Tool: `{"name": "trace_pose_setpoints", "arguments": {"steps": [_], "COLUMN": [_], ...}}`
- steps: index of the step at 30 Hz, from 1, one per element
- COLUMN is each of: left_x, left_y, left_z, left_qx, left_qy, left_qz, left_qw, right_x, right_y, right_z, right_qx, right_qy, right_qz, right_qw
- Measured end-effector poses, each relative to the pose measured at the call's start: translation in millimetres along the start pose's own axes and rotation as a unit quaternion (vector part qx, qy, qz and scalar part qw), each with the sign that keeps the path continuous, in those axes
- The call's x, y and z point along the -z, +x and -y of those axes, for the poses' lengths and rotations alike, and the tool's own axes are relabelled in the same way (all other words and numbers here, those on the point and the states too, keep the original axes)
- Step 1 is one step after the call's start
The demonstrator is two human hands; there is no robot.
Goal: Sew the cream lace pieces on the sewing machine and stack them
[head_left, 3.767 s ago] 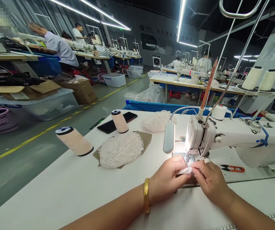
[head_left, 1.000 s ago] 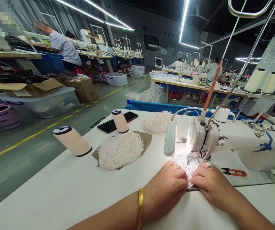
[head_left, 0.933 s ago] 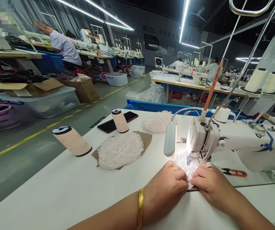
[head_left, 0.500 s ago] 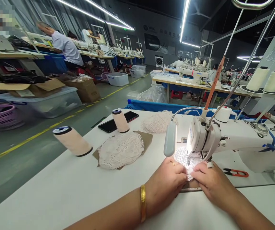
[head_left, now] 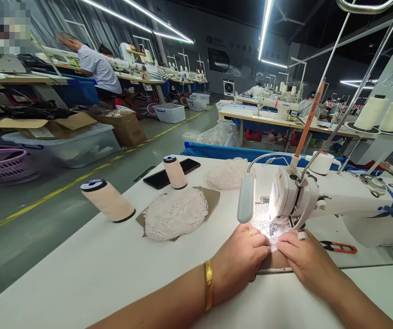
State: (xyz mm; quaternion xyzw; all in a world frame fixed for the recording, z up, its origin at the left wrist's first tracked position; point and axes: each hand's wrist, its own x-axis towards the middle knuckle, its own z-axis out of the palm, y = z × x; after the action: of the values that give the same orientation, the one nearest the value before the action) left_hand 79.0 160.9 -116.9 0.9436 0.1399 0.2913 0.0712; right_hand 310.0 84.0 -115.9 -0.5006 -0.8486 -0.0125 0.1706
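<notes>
A small white lace piece lies under the needle of a white sewing machine, lit by its lamp. My left hand, with a ring and a gold bangle at the wrist, pinches the near edge of the lace from the left. My right hand presses and pinches the same edge from the right, just in front of the presser foot. The fingertips of both hands meet on the lace.
A heap of white lace lies on brown paper at the middle of the table, another heap farther back. Two thread cones, a black phone and red snips are nearby. Other people sit at machines beyond the aisle.
The lace piece has travelled away from me under the needle, and both hands have followed it forward. More of the lace now lies behind the presser foot.
</notes>
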Motion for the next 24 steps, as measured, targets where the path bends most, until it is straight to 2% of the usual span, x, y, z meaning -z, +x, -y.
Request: {"name": "trace_pose_setpoints", "arguments": {"steps": [7,14,20,24], "left_x": [0.8,1.2,2.0,0.5], "left_y": [2,7,11,12], "left_z": [1,7,9,10], "left_qx": [0.012,0.018,0.036,0.045], "left_qy": [0.003,0.029,0.041,0.035], "left_qz": [0.004,0.001,0.025,0.033], "left_qw": [1.0,0.999,0.998,0.998], "right_x": [-1,1,0,-1], "right_y": [1,5,8,9], "right_z": [-1,1,0,-1], "right_qx": [-0.006,-0.04,-0.032,-0.034], "right_qy": [-0.012,0.001,-0.011,-0.012], "right_qz": [-0.034,-0.042,-0.077,-0.077], "right_qw": [0.999,0.998,0.996,0.996]}}
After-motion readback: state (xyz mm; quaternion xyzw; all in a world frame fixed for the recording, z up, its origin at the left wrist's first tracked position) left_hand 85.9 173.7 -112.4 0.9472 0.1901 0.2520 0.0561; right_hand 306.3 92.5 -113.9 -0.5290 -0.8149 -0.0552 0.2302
